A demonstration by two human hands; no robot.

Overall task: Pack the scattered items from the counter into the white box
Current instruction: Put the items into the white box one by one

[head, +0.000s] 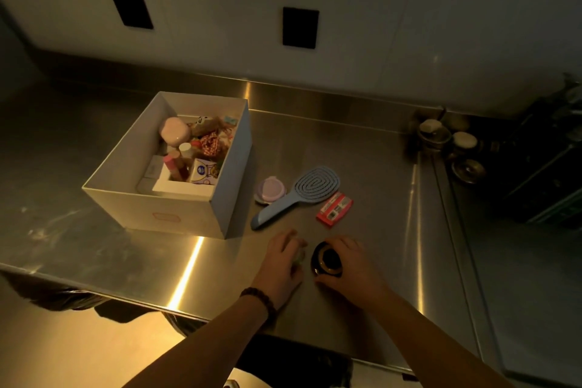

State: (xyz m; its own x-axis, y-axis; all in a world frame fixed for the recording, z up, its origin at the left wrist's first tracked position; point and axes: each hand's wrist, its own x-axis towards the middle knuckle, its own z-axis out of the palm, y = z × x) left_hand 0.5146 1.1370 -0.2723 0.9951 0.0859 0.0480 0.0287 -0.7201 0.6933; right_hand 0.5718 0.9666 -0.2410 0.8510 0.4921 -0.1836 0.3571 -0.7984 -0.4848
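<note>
The white box stands open on the steel counter, holding several small items such as a pink round case, a scrunchie and small bottles. Right of the box lie a pink round compact, a blue paddle hairbrush and a red packet. Near the front edge my left hand curls over a small pale object, mostly hidden under the fingers. My right hand grips a black round jar from its right side.
Several small metal bowls and cups sit at the counter's back right, by a dark sink area. A white wall with two dark rectangular panels rises behind. The counter's front edge runs just under my forearms.
</note>
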